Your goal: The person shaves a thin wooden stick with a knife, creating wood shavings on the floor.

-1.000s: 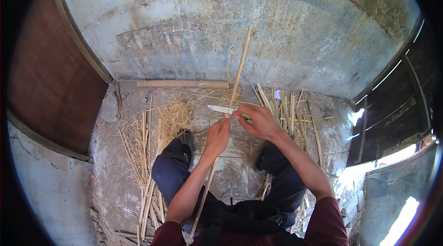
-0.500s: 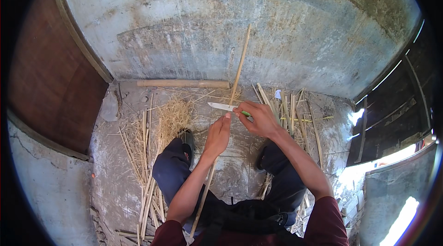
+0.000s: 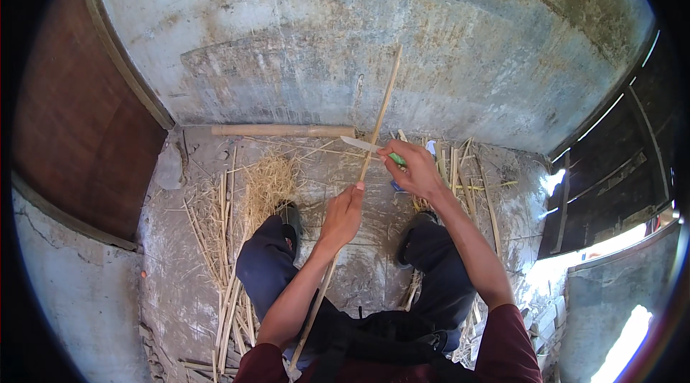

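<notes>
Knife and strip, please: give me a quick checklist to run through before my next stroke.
1. Right hand gripping the knife's green handle: ok.
2. Left hand holding the strip: ok.
3. Left thumb clear of the blade: ok, the blade is farther up the strip.
4. Blade touching the strip: cannot tell.
5. Sharp edge's direction: cannot tell.
6. Floor free of shavings: not ok, a pile lies near the left shoe.

Grips slender pale strip [image 3: 383,106] in left hand [image 3: 341,218]; holds green-handled knife [image 3: 364,145] in right hand [image 3: 412,168], with blade [image 3: 356,142] across strip. Works above floor [image 3: 363,271] littered with pale shavings [image 3: 272,182].
</notes>
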Demonstrator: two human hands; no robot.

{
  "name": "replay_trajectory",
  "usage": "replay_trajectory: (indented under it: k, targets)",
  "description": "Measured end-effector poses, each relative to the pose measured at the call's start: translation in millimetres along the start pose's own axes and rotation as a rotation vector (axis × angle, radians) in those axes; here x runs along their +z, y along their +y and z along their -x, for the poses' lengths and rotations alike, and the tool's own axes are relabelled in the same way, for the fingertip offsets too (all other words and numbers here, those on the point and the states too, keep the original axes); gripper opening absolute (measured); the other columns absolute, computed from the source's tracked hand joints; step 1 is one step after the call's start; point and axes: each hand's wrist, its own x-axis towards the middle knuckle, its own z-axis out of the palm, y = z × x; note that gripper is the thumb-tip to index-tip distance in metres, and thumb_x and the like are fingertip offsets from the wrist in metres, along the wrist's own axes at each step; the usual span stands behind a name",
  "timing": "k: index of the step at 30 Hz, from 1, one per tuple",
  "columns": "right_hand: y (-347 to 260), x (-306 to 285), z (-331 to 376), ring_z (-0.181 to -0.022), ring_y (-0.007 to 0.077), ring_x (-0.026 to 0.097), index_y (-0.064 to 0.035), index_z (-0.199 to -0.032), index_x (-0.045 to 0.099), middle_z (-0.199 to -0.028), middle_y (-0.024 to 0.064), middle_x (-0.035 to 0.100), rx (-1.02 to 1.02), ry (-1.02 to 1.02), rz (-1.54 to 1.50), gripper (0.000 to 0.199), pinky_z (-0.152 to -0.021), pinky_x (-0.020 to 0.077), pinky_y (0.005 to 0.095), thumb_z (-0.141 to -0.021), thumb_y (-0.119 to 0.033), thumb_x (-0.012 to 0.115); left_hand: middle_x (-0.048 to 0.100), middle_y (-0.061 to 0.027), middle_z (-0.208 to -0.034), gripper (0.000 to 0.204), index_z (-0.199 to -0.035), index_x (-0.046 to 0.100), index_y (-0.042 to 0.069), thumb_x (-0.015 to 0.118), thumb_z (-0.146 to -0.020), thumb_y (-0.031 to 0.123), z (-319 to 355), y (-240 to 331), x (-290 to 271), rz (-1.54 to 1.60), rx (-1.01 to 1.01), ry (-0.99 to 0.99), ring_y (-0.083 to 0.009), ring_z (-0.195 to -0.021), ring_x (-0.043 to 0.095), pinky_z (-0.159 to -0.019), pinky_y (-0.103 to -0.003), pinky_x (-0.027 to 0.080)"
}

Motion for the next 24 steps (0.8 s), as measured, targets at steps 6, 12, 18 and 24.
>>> replay_trajectory:
  k: [6,12,18,24]
  targets:
    - [4.7,-3.5,1.0,-0.093,0.0423,0.074,-0.0045,-0.107,0.07,-0.105,0.0162,0.078,-0.019,0.004,-0.031,0.009,-0.077,0.0575,0.0457,-0.099,-0.009,0.071,0.065,-0.0345,-0.089,0.061,-0.107,0.065,-0.006,0.038,-0.117,0.048,2.4,6.3,-1.7,0.013,-0.035,-0.056,-0.0577,-0.092,0.061,-0.081,-0.059,0.044]
    - [9.4,-1.9,-1.0,-0.092,0.0418,0.074,-0.0048,-0.107,0.069,-0.103,0.0162,0.078,0.01,0.0,-0.03,0.01,-0.077,0.0572,0.0455,-0.099,-0.011,0.071,0.066,-0.0338,-0.09,0.062,-0.108,0.065,-0.006,0.037,-0.117,0.048,5.1,16.6,-8.0,0.014,-0.065,-0.082,-0.0569,-0.093,0.061,-0.083,-0.059,0.044]
    - [19.2,-8.6,-7.4,-0.091,0.0429,0.073,-0.0048,-0.107,0.069,-0.101,0.0169,0.078,-0.009,0.042,-0.017,0.01,-0.076,0.0565,0.046,-0.099,-0.01,0.07,0.066,-0.0338,-0.092,0.063,-0.109,0.065,-0.007,0.035,-0.118,0.049,10.3,13.6,-8.6,0.0,-0.062,-0.106,-0.0562,-0.096,0.061,-0.088,-0.059,0.044]
    - [22.2,-10.4,-12.0,-0.099,0.0417,0.076,-0.0035,-0.106,0.069,-0.106,0.0169,0.08,0.031,0.035,-0.047,0.009,-0.081,0.0582,0.0452,-0.1,-0.011,0.07,0.06,-0.0224,-0.082,0.061,-0.099,0.06,-0.003,0.036,-0.117,0.05,13.1,4.0,-7.1,-0.019,-0.019,-0.089,-0.0424,-0.084,0.057,-0.079,-0.052,0.044]
